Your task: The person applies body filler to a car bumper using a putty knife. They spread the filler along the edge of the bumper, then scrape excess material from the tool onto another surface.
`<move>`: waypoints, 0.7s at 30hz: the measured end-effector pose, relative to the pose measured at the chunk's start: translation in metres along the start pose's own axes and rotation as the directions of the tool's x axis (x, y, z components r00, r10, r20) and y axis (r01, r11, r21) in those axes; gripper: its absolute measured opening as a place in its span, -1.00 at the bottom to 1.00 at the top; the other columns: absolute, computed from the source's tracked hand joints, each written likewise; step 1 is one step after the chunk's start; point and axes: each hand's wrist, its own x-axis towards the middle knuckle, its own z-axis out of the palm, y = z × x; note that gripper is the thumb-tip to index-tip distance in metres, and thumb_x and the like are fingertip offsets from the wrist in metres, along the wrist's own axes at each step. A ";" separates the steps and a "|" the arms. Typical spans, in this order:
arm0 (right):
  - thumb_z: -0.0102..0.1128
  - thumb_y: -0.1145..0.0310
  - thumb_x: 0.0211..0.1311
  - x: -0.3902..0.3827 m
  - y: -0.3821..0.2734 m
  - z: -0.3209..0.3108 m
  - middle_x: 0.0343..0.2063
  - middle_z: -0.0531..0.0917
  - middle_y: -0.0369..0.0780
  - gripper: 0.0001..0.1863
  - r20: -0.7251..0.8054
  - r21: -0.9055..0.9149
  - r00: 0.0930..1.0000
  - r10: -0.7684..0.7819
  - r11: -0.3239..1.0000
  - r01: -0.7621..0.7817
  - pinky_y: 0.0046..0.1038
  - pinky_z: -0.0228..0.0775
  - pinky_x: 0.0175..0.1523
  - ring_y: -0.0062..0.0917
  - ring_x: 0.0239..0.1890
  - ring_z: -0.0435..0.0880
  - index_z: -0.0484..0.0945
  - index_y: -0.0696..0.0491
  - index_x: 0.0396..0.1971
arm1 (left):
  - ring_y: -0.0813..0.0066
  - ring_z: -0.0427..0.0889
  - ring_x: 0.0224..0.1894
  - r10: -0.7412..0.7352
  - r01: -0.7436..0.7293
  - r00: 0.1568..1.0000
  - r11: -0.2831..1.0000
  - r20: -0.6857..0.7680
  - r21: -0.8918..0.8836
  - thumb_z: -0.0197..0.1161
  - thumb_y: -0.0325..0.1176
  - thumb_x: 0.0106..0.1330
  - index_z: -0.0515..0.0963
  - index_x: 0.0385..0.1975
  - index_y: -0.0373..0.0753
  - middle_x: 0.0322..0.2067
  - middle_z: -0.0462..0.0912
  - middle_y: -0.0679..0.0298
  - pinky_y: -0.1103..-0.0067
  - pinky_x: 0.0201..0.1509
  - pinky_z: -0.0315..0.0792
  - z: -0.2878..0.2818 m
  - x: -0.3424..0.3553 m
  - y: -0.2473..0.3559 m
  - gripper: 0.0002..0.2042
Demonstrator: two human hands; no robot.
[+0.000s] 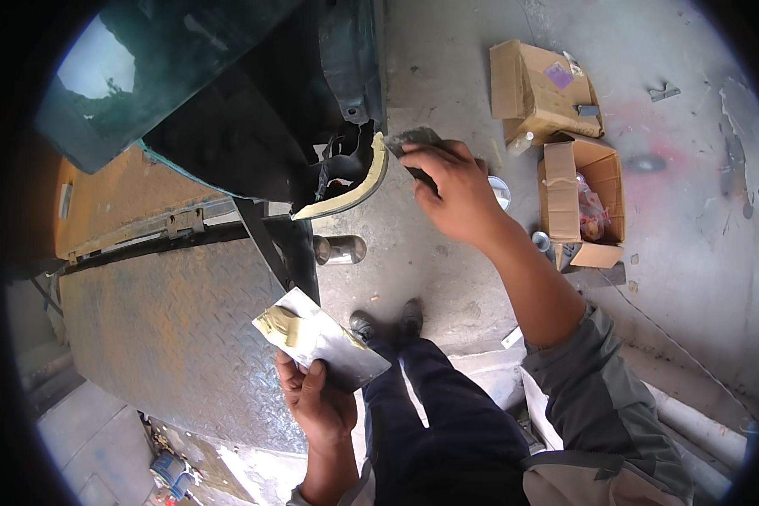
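In my left hand [319, 403] is a flat, pale metal plate [346, 352], gripped at its lower edge with the thumb on top. A lump of yellowish putty [282, 327] lies across the plate's upper left corner. My right hand [457, 192] pinches a dark, thin putty spreader [417, 137], partly hidden by the fingers. Its left end is close to the top of a curved panel edge [354, 196] coated with similar yellowish putty; whether they touch, I cannot tell. That curved edge belongs to a dark vehicle body part [228, 135] with an open hollow behind it.
A rusty chequered metal plate [185, 329] spreads at the left, below an orange-brown panel [135, 198]. Two cardboard boxes [557, 190] stand on the floor at the right, with a round can [499, 193] beside them. A cable [675, 341] runs along the floor at lower right.
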 end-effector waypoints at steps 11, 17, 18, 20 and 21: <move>0.18 0.40 0.04 0.014 -0.004 0.016 -0.06 0.65 -0.42 -0.66 0.052 -0.090 0.998 0.028 0.996 -0.023 -0.03 0.28 -0.05 -0.39 0.09 0.44 0.56 -0.12 -0.10 | 0.27 0.51 0.14 -0.021 0.022 0.999 0.999 0.028 -0.024 0.11 -0.63 0.21 0.31 0.23 -0.14 0.11 0.51 0.19 0.24 0.26 0.39 -0.019 0.000 0.001 -0.47; 0.19 0.39 -0.01 -0.007 -0.024 0.015 -0.06 0.65 -0.41 -0.65 0.077 -0.050 0.995 0.064 0.997 -0.060 -0.04 0.30 -0.09 -0.38 0.07 0.44 0.55 -0.11 -0.12 | 0.27 0.51 0.14 -0.032 0.033 0.999 0.999 0.026 -0.027 0.11 -0.63 0.21 0.31 0.23 -0.15 0.11 0.51 0.19 0.24 0.27 0.39 -0.020 -0.002 0.001 -0.47; 0.17 0.40 0.01 -0.011 -0.029 0.015 -0.04 0.65 -0.38 -0.64 0.068 -0.058 0.996 0.065 0.996 -0.062 -0.06 0.31 -0.08 -0.36 0.07 0.46 0.55 -0.09 -0.11 | 0.27 0.51 0.14 -0.031 0.032 0.999 0.999 0.029 -0.025 0.11 -0.63 0.21 0.31 0.23 -0.15 0.12 0.50 0.19 0.25 0.27 0.39 -0.021 -0.003 0.001 -0.47; 0.14 0.43 0.03 -0.018 -0.040 0.012 -0.02 0.65 -0.34 -0.64 0.050 -0.076 0.996 0.071 0.995 -0.067 -0.10 0.34 -0.06 -0.31 0.06 0.51 0.56 -0.06 -0.09 | 0.27 0.51 0.14 -0.031 0.032 0.999 0.999 0.035 -0.023 0.11 -0.62 0.21 0.31 0.23 -0.15 0.12 0.50 0.19 0.25 0.27 0.38 -0.023 -0.002 0.001 -0.47; 0.15 0.43 0.02 -0.022 -0.043 0.015 0.00 0.64 -0.36 -0.65 0.040 -0.076 0.997 0.073 0.995 -0.070 -0.10 0.34 -0.07 -0.32 0.06 0.50 0.56 -0.05 -0.11 | 0.27 0.51 0.14 -0.031 0.031 0.999 0.999 0.032 -0.017 0.11 -0.62 0.21 0.30 0.23 -0.16 0.11 0.51 0.19 0.26 0.27 0.38 -0.024 -0.002 0.001 -0.47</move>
